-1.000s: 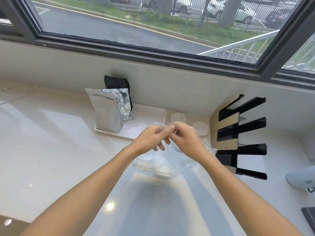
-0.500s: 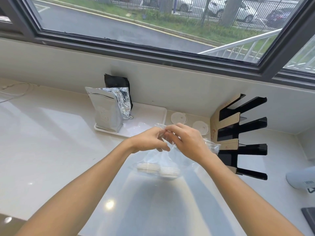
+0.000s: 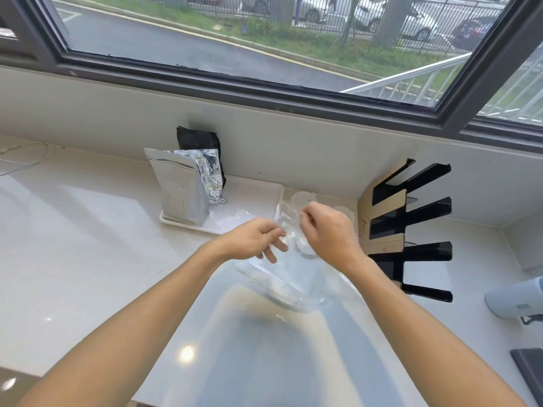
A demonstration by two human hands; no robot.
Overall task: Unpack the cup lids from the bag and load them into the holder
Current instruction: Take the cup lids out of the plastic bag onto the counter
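Two hands, the left hand (image 3: 255, 239) and right hand (image 3: 326, 230), pinch opposite edges of the clear, thin plastic bag (image 3: 296, 277) at its mouth, held above the pale counter (image 3: 88, 259). Stacked white plastic cup lids (image 3: 276, 284) sag inside: light, slippery, easily crushed; best gripped by their rims. Black slotted holder (image 3: 411, 230) stands just right.

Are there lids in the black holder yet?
No, the black holder has bare slots, and the lids sit in the bag.
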